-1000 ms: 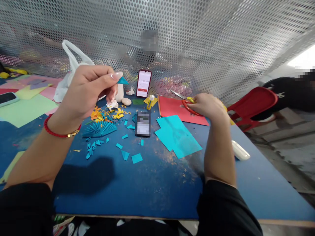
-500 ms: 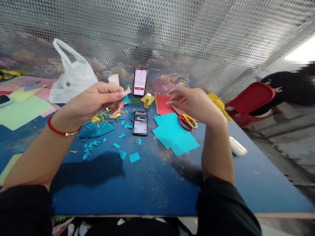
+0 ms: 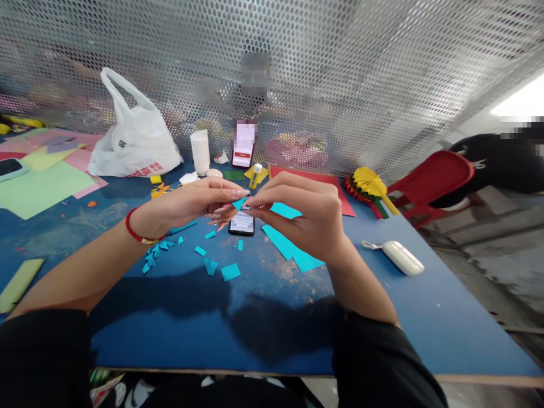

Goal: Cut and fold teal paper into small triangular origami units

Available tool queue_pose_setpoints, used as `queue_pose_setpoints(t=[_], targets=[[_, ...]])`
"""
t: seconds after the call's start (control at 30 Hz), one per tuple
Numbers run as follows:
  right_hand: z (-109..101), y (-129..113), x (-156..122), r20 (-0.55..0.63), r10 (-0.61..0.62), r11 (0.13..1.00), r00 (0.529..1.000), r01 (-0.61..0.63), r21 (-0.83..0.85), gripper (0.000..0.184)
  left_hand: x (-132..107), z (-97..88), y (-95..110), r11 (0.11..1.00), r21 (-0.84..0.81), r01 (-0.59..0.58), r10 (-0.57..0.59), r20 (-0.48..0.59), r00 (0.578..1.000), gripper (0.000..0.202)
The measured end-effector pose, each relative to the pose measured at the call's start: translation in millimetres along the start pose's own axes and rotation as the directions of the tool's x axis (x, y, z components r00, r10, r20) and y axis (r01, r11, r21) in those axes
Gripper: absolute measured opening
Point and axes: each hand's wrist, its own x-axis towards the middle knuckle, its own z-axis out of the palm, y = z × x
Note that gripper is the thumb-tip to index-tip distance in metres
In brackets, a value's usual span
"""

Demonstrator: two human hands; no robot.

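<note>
A small blue piece of paper [image 3: 239, 204] is pinched between the thumb and fingers of my left hand [image 3: 208, 199], raised above a phone [image 3: 242, 226] lying on the table. My right hand [image 3: 304, 212] meets it there, thumb and fingertips closed at the paper's right edge. Under my right hand are larger blue paper sheets [image 3: 308, 262], partly covered. Several blue paper scraps [image 3: 230, 272] lie in front of the phone, and small folded blue pieces [image 3: 155, 255] are heaped below my left wrist. My left forearm mostly hides a pleated blue fan.
A white plastic bag [image 3: 138, 141], a paper roll [image 3: 199, 152], a propped phone [image 3: 243, 147] and a glue stick [image 3: 255, 177] stand along the perforated metal wall. To the right are red paper [image 3: 340, 190], a yellow paper flower [image 3: 368, 182], a white case [image 3: 402, 258] and a red chair [image 3: 442, 175].
My right hand has moved left from above the scissors and closed at the blue paper. My left hand has shifted right and down with it. The scissors are now hidden.
</note>
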Motion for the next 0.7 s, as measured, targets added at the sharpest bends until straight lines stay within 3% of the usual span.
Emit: queue_pose_setpoints(t=[0.13,0.3,0.43,0.6,0.7], targets=[[4,0,-1,-0.032,-0.107,0.989,0.994,0.104,-0.106,0.007,1,-0.5,-2,1.000,-0.013,-0.024,0.024,0.023,0.999,0.055],[7,1,-2,-0.069,-0.117,0.987,0.991,0.109,-0.114,0.004,1,-1.6,-4,0.998,0.028,-0.051,0.049,0.052,0.997,0.056],[9,6,-2,-0.053,-0.157,0.980,0.986,0.149,-0.131,0.003,1,-1.5,-5,0.999,0.004,-0.048,0.047,0.049,0.998,0.045],[10,11,-1,-0.108,-0.316,0.928,0.943,0.283,-0.244,0.014,0,-1.6,-3,0.997,-0.050,-0.055,0.056,0.020,0.998,0.030],[8,11,-1,-0.100,-0.357,0.907,0.929,0.319,-0.275,0.014,-2,-2.0,3,0.995,-0.045,-0.084,0.087,0.056,0.995,0.022]])
